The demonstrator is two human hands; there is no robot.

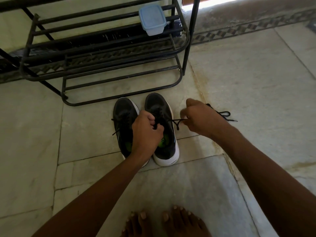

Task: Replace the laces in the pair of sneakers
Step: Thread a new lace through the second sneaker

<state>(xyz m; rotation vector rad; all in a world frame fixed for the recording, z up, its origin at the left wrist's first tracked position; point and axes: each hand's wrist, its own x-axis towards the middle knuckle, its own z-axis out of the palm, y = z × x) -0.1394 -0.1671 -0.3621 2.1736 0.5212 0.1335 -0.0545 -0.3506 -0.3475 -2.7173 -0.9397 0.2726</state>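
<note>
Two black sneakers with white soles stand side by side at the centre of the frame, toes pointing toward the top. The left sneaker [125, 117] has a black lace threaded through it, with loose ends trailing off its left side. The right sneaker [164, 130] shows a green insole, and its black lace [177, 121] runs out to the right in a taut line.

The left hand [147, 132] sits over the right sneaker's opening, fingers curled, pinching the lace at the tongue. The right hand [200, 118], just right of that sneaker, is blurred; its fingers are bent and seem to pinch the lace's free end, though the exact grip cannot be told.

One more black lace, the spare lace [224, 114], lies loose on the floor [256, 82] right of centre, partly hidden behind the right hand.

One black metal rack [102, 53] fills the upper left of the frame, its lowest bar just above the sneaker toes. One pale blue lidded box [152, 19] rests on a rack shelf at top centre.

Two bare feet [164, 223] show at the bottom centre.
</note>
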